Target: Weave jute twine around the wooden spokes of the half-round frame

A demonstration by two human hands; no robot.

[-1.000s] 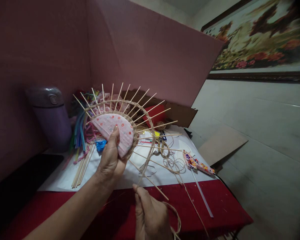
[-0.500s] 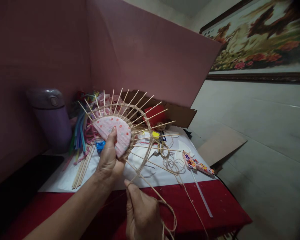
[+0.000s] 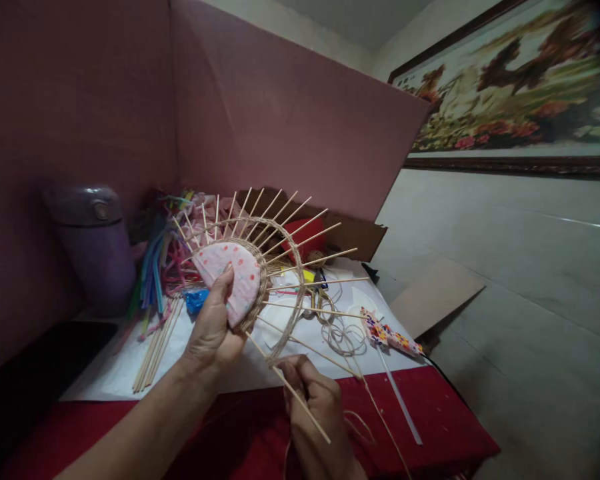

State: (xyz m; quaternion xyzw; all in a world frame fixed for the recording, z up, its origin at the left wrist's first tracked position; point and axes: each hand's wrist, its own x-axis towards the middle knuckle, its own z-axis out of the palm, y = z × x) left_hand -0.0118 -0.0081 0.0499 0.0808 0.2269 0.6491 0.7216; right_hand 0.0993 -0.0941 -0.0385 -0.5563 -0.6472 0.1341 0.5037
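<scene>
My left hand [image 3: 215, 317] grips a half-round piece covered in pink dotted cloth [image 3: 240, 273], thumb pressed on its face. Thin wooden sticks [image 3: 325, 230] fan out from its curved edge. Twine is woven close along that edge, and a separate twine arc [image 3: 300, 267] crosses the sticks farther out. At the lowest stick [image 3: 300, 405], my right hand [image 3: 317, 407] is closed, its thumb and forefinger pinching the twine by the arc's lower end. Part of the twine in that hand is hidden by the fingers.
Scissors [image 3: 325, 307] and loose twine [image 3: 343, 337] lie on the white sheet. A patterned glue gun [image 3: 387, 333] with a clear stick is at right. Spare sticks [image 3: 155, 347], coloured pipe cleaners [image 3: 153, 267] and a purple bottle [image 3: 97, 260] stand left. Cardboard [image 3: 363, 237] is behind.
My right hand has moved up and right, from below the lowest stick to beside it, with the twine in its fingers. My left hand still holds the cloth-covered piece.
</scene>
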